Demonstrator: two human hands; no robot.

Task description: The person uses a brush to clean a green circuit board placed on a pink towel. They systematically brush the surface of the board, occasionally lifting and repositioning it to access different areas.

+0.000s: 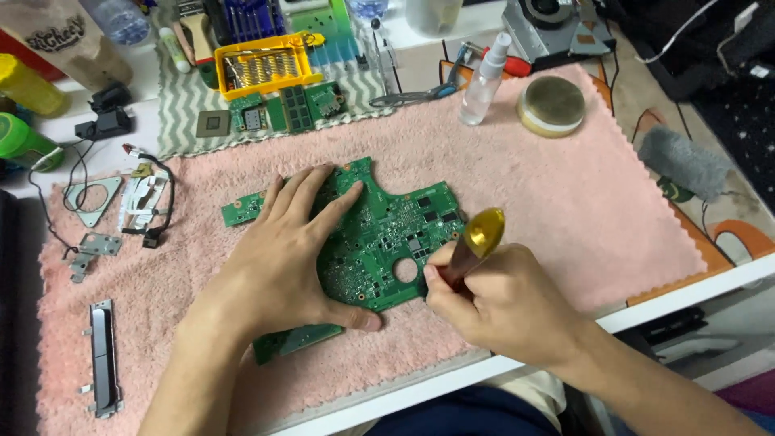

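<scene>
the green circuit board lies flat on the pink towel that covers the desk, right in front of the person. its long side runs from the far left, where a thin green strip sticks out, across to the right. it has a round hole near the close right edge.

the left hand lies on top of the board. its fingers are spread apart and pressed flat on the left half, and the thumb sits at the near edge. this hand is the nearer one to the board, as it is touching it.

the right hand is just beside the board's right edge, near the hole. its fingers are closed tight around a tool with a gold cap. the tool leans, cap up and to the right, and the working end points down and left at the board. the tip is hidden by the fingers, so i cannot tell if it touches.

a small green piece lies under the left wrist. a spray bottle and a round tin stand well apart at the back.
</scene>
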